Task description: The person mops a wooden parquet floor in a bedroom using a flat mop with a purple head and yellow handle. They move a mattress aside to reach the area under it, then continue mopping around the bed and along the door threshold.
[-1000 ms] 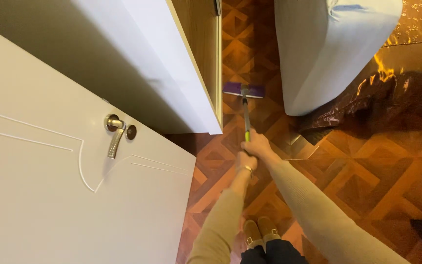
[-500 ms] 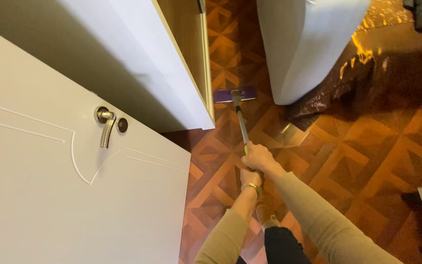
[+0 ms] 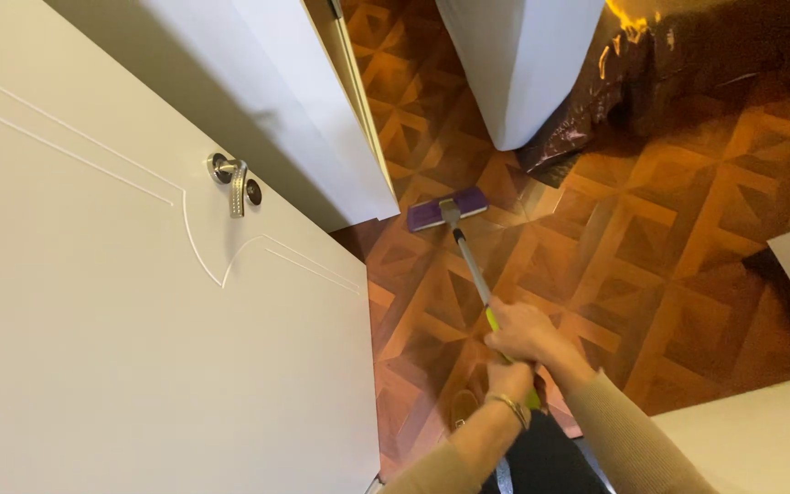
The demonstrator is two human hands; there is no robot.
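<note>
Both hands clench the mop handle (image 3: pixel 474 270), right hand (image 3: pixel 525 333) above left hand (image 3: pixel 510 380), for reach. Its purple head (image 3: pixel 446 212) lies flat on the wooden floor (image 3: pixel 651 265) beside the open door (image 3: pixel 139 302).

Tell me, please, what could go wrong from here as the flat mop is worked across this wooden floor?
The purple mop head lies close to the corner of the white cabinet, so a push forward might knock it. The open door stands close on the left, and the pole, gripped by the right hand and left hand, could swing against it. The dark glossy cover trailing on the floor by the white furniture could catch the mop.
</note>
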